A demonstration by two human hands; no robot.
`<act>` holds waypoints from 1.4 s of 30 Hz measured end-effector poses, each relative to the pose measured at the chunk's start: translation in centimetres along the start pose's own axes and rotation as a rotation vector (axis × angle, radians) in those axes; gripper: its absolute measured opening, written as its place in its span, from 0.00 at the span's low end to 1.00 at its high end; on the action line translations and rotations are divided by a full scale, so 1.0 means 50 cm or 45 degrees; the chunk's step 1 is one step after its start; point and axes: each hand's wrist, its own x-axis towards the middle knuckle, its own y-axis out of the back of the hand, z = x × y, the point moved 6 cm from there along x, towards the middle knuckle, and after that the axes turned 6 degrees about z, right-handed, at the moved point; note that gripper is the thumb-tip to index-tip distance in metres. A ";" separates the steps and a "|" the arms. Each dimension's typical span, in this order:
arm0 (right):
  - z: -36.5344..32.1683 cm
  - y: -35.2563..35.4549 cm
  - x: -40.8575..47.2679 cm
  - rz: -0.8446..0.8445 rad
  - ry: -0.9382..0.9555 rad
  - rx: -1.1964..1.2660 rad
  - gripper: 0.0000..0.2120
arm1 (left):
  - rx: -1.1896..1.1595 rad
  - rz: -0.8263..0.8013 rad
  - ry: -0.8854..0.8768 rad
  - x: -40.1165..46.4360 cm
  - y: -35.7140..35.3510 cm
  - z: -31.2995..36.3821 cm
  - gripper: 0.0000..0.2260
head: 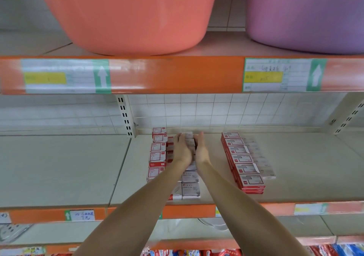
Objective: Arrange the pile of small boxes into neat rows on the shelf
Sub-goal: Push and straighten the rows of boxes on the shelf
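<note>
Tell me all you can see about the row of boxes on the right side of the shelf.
The right row is small flat boxes, cardboard by the look, with red sides and white-grey tops bearing labels too blurred to read. They run from near the shelf's back toward its front edge, stacked at least two high at the front, each overlapping the next slightly. A few paler boxes lie along its right side. Neither hand touches it.

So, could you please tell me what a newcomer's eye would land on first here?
Probably the big salmon-pink tub and the purple tub on the top shelf, above the orange shelf edge. Next, mid-shelf below, the left hand and right hand flank a row of small grey boxes, with red-and-white box rows on both sides.
</note>
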 end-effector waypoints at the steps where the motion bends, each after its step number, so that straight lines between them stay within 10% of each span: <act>1: 0.000 0.001 0.002 0.016 0.018 -0.005 0.31 | -0.012 -0.003 -0.011 0.001 -0.001 0.001 0.08; 15: 0.014 0.015 -0.041 -0.013 -0.025 -0.098 0.47 | 0.611 -0.315 -0.093 0.009 0.016 0.015 0.24; 21: -0.020 0.015 -0.078 -0.030 0.137 -0.314 0.26 | 0.839 -0.435 -0.382 0.002 0.032 0.050 0.24; 29: -0.064 0.020 -0.128 -0.141 0.490 -0.899 0.23 | 1.166 -0.386 -0.627 0.015 0.139 0.044 0.24; 42: -0.050 0.016 -0.170 -0.571 0.731 -1.819 0.50 | 1.238 -0.894 -0.528 -0.074 0.219 -0.020 0.51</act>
